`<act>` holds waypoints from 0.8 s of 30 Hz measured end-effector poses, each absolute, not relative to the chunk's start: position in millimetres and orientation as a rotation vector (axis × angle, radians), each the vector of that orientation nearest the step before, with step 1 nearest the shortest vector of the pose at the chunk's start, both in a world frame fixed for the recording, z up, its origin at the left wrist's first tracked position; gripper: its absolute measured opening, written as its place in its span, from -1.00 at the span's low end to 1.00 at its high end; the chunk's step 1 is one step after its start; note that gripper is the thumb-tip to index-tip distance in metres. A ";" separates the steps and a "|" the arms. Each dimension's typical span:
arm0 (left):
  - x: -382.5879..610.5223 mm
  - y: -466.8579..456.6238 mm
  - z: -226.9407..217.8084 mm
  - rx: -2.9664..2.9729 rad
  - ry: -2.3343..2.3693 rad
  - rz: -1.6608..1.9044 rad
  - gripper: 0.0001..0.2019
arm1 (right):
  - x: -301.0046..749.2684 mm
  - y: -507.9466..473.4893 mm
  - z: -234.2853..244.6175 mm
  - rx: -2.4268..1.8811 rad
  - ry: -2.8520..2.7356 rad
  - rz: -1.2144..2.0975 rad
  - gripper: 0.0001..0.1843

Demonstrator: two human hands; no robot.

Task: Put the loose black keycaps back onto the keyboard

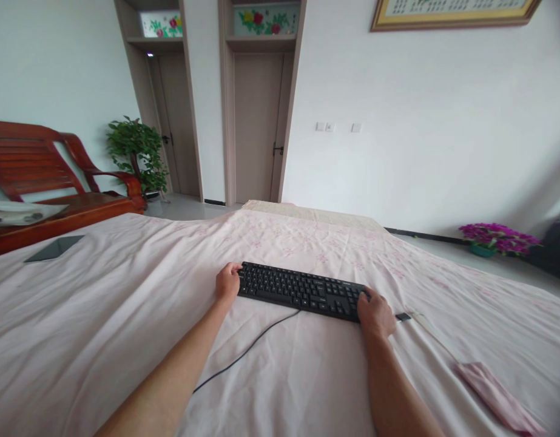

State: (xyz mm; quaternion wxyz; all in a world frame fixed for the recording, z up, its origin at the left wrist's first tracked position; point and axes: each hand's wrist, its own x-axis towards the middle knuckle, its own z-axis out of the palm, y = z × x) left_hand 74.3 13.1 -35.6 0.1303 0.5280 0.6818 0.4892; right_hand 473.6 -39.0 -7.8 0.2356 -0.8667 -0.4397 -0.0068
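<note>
A black computer keyboard (302, 290) is held by its two short ends above or on the pale pink, flower-patterned sheet (280, 370); whether it touches the sheet I cannot tell. My left hand (228, 281) grips the left end, with its thumb over the top corner. The right end is in my right hand (377, 312), thumb on the keys and the other fingers hidden beneath. A thin black cable (250, 347) runs from below the keyboard toward me, passing behind my left forearm.
Right of the keyboard lie a small dark object (403, 317) and a folded pink cloth (498, 394) with a cord. A dark flat tablet-like panel (54, 249) rests at the left. Beyond stand a wooden bench (38, 167), a leafy plant (136, 152) and purple flowers (500, 237).
</note>
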 end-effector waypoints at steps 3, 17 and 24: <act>74.1 14.9 -37.3 1.538 1.956 1.419 -0.66 | 474.2 -38.3 -8.4 -2.383 -1.200 -0.012 -0.47; 75.4 12.0 -34.0 1.597 1.966 1.388 -0.66 | 475.7 -37.8 -8.3 -2.398 -1.175 0.029 -0.47; 75.1 15.3 -38.3 1.625 1.969 1.358 -0.61 | 474.3 -37.8 -6.2 -2.381 -1.160 0.019 -0.49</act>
